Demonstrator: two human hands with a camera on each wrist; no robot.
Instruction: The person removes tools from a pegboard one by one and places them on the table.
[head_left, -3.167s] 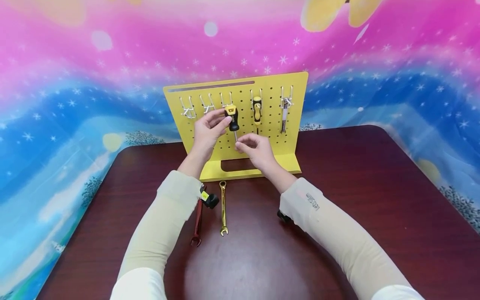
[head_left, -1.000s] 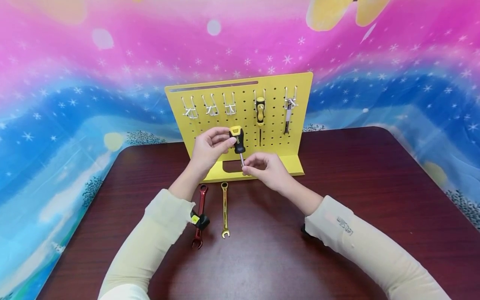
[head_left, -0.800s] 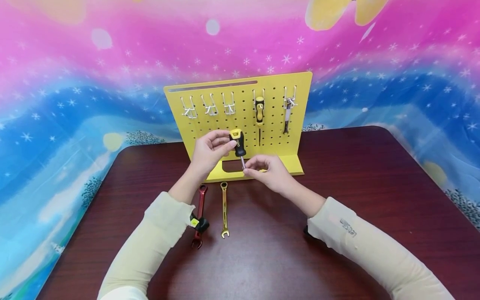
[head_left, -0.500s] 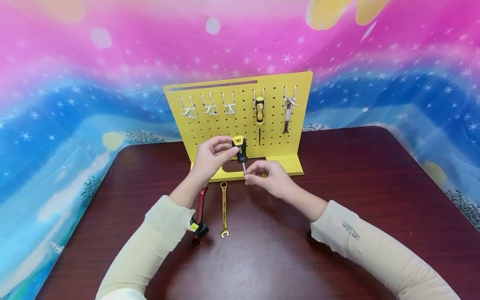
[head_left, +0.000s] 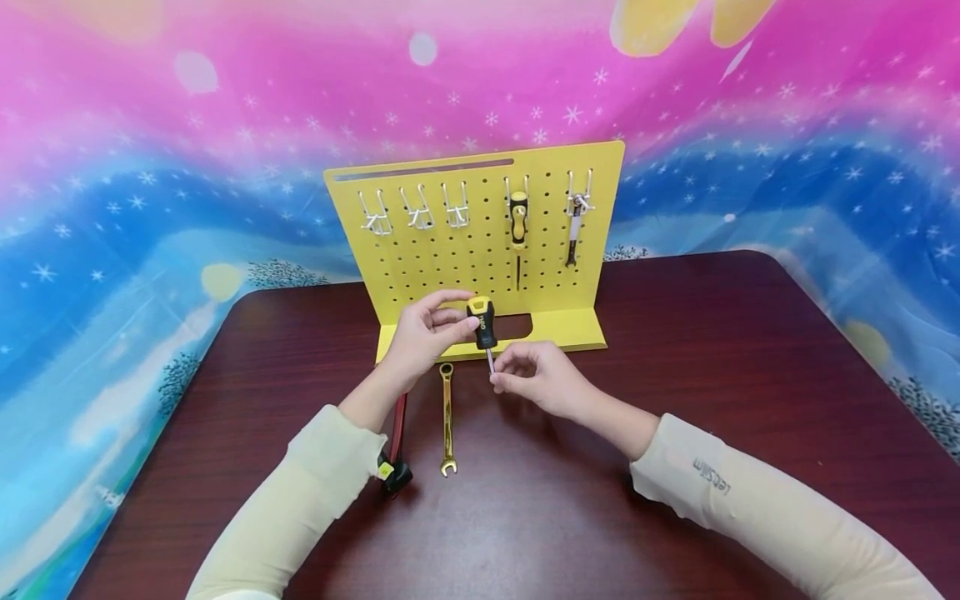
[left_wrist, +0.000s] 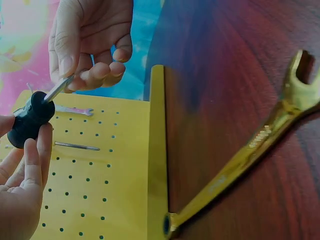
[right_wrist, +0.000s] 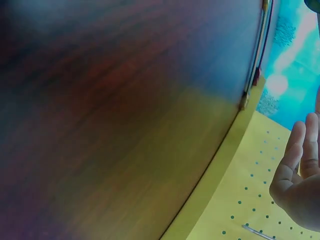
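Observation:
A stubby screwdriver (head_left: 484,330) with a black and yellow handle is held tip-down in front of the pegboard's base. My left hand (head_left: 425,331) grips its handle between thumb and fingers. Near the tip, my right hand (head_left: 542,377) pinches the metal shank (left_wrist: 58,90) between thumb and forefinger, its other fingers loosely bent. In the right wrist view only part of the right hand (right_wrist: 302,175) shows at the edge. Below the hands, a gold wrench (head_left: 447,421) lies on the table. A red wrench (head_left: 400,421) lies left of it, partly covered by the left wrist and its camera.
A yellow pegboard (head_left: 420,275) stands at the back of the dark wooden table (head_left: 750,350). Three white hooks (head_left: 418,212) on its left side hold nothing. A longer yellow-black screwdriver (head_left: 518,223) and a small silver wrench (head_left: 573,237) hang on its right side.
Both hands have come down and nearer with the stubby screwdriver, from in front of the hooks to the pegboard's base. Their hold looks the same throughout.

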